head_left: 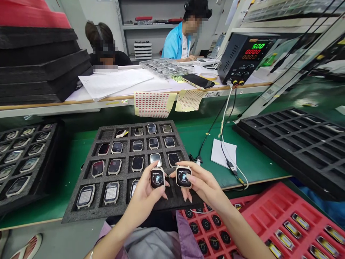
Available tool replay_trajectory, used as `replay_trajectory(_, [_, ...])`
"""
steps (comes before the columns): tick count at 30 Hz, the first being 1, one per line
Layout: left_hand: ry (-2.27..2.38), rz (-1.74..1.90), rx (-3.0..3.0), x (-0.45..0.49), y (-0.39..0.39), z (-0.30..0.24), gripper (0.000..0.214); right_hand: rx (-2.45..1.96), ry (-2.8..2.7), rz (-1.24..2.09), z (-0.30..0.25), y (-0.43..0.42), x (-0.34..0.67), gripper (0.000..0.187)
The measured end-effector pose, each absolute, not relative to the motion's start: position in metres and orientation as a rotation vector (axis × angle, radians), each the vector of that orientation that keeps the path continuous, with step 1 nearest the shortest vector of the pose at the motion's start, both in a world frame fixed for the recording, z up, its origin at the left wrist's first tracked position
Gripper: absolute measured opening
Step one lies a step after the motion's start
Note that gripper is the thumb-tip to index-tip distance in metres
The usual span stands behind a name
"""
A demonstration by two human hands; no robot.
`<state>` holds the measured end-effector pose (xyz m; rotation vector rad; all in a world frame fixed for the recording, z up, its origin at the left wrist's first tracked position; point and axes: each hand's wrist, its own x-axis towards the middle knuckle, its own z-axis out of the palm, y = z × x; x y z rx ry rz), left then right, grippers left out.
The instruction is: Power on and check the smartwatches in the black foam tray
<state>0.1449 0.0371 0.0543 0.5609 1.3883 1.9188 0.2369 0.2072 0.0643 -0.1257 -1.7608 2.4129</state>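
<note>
My left hand (151, 187) is closed around a square smartwatch body (157, 178) with a pale case and a lit dial. In my right hand (201, 181) is a second smartwatch body (180, 177), also lit, with a finger over its screen. Both watches have no straps and are held side by side, apart, above the near right part of a black foam tray (125, 176). Many of the tray's compartments hold similar watch bodies, such as a watch with a white list screen (111, 193). My hands hide some near compartments.
Another foam tray of watches (20, 158) lies left, and a black tray stack (293, 140) right. Red foam trays (269, 201) hold parts near my lap. A power supply (244, 59), a phone (198, 81) and papers (115, 82) occupy the shelf. Cables (229, 144) hang down. Two people sit beyond.
</note>
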Motion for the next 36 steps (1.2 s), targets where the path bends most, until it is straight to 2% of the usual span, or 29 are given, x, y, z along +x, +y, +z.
replay_trajectory(8, [1.193, 1.941, 0.472, 0.140, 0.036, 0.053, 0.035, -0.181, -1.729, 2.391, 0.058, 0.204, 0.242, 0.045])
replay_trajectory(17, [1.310, 1.934, 0.455, 0.147, 0.037, 0.057, 0.035, -0.165, -1.717, 2.368, 0.054, 0.203, 0.245, 0.044])
replay_trajectory(23, [1.596, 1.878, 0.561, 0.147, 0.038, 0.057, 0.040, -0.046, -1.747, 2.382, 0.059, 0.205, 0.242, 0.048])
replay_trajectory(31, [1.885, 1.625, 0.699, 0.150, 0.035, 0.063, 0.021, 0.046, -1.830, 2.366, 0.061, 0.207, 0.240, 0.031])
replay_trajectory(36, [1.792, 1.619, 0.641, 0.151, 0.033, 0.063, 0.024, -0.005, -1.853, 2.411, 0.059, 0.210, 0.241, 0.047])
